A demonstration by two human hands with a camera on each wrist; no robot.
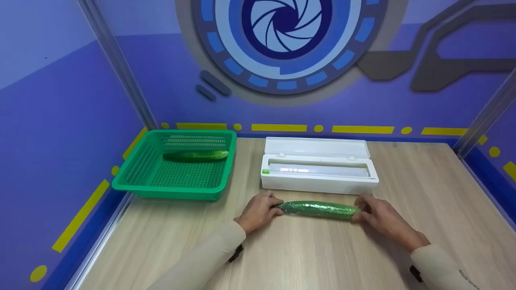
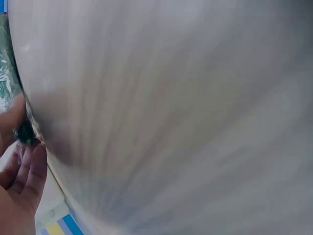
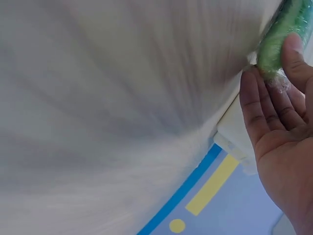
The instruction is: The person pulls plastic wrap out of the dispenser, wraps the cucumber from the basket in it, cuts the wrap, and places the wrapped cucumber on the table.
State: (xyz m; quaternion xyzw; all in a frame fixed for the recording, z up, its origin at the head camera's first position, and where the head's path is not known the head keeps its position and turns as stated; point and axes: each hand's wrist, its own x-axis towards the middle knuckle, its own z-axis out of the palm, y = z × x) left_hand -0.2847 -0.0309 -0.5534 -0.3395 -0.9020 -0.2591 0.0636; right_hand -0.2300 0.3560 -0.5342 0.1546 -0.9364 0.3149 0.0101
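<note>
A cucumber (image 1: pixel 318 210) wrapped in shiny clear film lies crosswise on the table, its paler end to the right. My left hand (image 1: pixel 261 210) holds its dark left end between thumb and fingers. At the opposite end, my right hand (image 1: pixel 381 217) grips the cucumber, with the thumb (image 3: pixel 294 54) on its side. Loose film (image 3: pixel 279 82) sticks out past the pale tip in the right wrist view. The left wrist view shows the dark tip (image 2: pixel 24 133) between thumb and fingers, with some film beside it.
Just behind the cucumber stands a white cling film box (image 1: pixel 318 183), its lid raised and a roll inside. A green basket (image 1: pixel 173 193) at the left holds another cucumber (image 1: pixel 196 156). Blue-purple wall panels (image 1: pixel 258 110) enclose the wooden table (image 1: pixel 298 257) at the back and sides.
</note>
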